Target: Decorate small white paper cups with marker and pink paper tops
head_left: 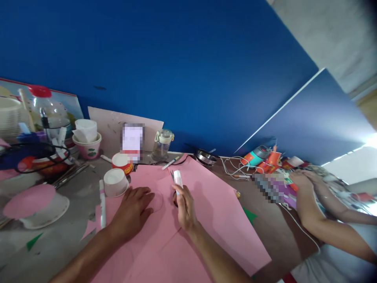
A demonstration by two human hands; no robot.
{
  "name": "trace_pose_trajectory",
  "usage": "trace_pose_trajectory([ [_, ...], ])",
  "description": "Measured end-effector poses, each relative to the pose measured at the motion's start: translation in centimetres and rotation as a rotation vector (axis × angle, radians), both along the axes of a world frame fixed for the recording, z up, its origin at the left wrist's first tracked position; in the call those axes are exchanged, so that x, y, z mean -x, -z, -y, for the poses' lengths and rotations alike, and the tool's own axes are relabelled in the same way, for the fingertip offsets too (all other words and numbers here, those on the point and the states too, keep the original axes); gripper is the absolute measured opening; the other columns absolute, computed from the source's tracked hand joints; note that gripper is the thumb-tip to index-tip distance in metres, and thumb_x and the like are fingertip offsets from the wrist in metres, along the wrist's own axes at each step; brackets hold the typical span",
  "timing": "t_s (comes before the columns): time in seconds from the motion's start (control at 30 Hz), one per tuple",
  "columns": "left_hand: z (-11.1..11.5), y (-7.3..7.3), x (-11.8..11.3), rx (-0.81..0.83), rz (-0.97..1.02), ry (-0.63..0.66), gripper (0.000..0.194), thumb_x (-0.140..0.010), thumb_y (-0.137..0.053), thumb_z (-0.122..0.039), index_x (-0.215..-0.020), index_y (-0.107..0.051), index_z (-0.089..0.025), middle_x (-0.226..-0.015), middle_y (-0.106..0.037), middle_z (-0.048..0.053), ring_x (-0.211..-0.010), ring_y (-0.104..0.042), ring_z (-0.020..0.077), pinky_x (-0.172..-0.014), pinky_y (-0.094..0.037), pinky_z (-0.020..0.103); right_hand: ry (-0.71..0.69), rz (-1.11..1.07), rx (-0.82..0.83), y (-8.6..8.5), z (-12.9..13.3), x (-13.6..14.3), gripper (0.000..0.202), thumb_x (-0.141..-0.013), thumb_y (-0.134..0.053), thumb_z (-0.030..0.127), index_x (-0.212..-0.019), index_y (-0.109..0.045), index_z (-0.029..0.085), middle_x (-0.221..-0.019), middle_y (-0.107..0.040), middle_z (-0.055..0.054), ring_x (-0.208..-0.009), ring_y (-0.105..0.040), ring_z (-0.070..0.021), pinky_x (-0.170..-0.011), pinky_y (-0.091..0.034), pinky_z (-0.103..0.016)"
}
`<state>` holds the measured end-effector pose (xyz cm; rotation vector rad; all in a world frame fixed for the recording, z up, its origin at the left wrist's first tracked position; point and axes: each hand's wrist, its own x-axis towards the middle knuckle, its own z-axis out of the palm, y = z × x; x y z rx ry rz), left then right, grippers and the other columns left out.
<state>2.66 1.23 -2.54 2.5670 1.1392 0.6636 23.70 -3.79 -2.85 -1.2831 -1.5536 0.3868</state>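
My left hand (pixel 134 210) lies on a large pink paper sheet (pixel 218 220), palm down with fingers apart. A thin circle outline is drawn on the paper by its fingertips. My right hand (pixel 186 206) is closed around a thick white marker (pixel 178 179) that points away from me, above the sheet. Scissors (pixel 172 175) show beside and under the marker, their dark handle partly covered by my right fingers; I cannot tell whether the hand touches them. A white paper cup (pixel 116 182) stands upside down just beyond my left hand.
Another white marker (pixel 102 204) lies left of the sheet. A red-sided cup (pixel 122 162), a phone (pixel 132 141) and a lidded jar (pixel 162 144) stand along the blue partition. Tape roll (pixel 205 157) and cables lie at the back. A co-worker's arms (pixel 316 208) reach in from the right.
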Motion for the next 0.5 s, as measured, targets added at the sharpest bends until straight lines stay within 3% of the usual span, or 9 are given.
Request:
trace_pose_trajectory([
  [0.17, -0.3, 0.7, -0.1, 0.007, -0.029, -0.041, 0.035, -0.089, -0.05, -0.023, -0.121, -0.064, -0.019, -0.13, -0.063, 0.014, -0.12, -0.056, 0.0311, -0.109, -0.032, 0.06, 0.016, -0.255, 0.046, 0.9, -0.8, 0.2, 0.045, -0.102, -0.035, 0.041, -0.141, -0.045, 0.024, -0.101, -0.063, -0.008, -0.054, -0.049, -0.0104, -0.051, -0.046, -0.026],
  [0.27, -0.4, 1.0, -0.1, 0.003, -0.018, -0.043, 0.035, -0.088, -0.05, -0.022, -0.121, -0.064, -0.02, -0.128, -0.065, 0.013, -0.119, -0.057, 0.0299, -0.11, -0.031, 0.057, 0.072, -0.447, 0.065, 0.9, -1.1, 0.5, 0.048, -0.098, -0.044, 0.047, -0.14, -0.043, 0.023, -0.098, -0.065, -0.007, -0.055, -0.053, -0.0113, -0.052, -0.047, -0.026],
  [0.37, -0.4, 1.0, -0.2, -0.001, -0.007, -0.052, 0.036, -0.087, -0.051, -0.02, -0.121, -0.064, -0.018, -0.128, -0.064, 0.014, -0.119, -0.057, 0.0305, -0.11, -0.031, 0.058, 0.11, -0.614, 0.11, 0.4, -1.4, 0.7, 0.037, -0.091, -0.056, 0.05, -0.113, -0.06, 0.02, -0.084, -0.066, -0.004, -0.064, -0.06, -0.015, -0.059, -0.05, -0.027],
  [0.43, -0.4, 1.0, -0.2, 0.009, -0.005, -0.064, 0.036, -0.086, -0.052, -0.018, -0.12, -0.065, -0.017, -0.129, -0.064, 0.014, -0.118, -0.057, 0.0311, -0.11, -0.031, 0.058, 0.108, -0.705, 0.153, 0.0, -1.7, 0.7, 0.033, -0.088, -0.061, 0.051, -0.095, -0.063, 0.019, -0.076, -0.065, -0.003, -0.063, -0.06, -0.0157, -0.058, -0.048, -0.027],
  [0.5, -0.3, 0.9, -0.1, 0.022, 0.004, -0.079, 0.036, -0.086, -0.052, -0.018, -0.119, -0.065, -0.015, -0.129, -0.063, 0.015, -0.118, -0.057, 0.0311, -0.111, -0.031, 0.056, 0.104, -0.75, 0.162, -0.6, -1.9, 0.4, 0.033, -0.084, -0.063, 0.052, -0.09, -0.063, 0.02, -0.075, -0.065, -0.003, -0.064, -0.06, -0.0163, -0.058, -0.048, -0.027],
])
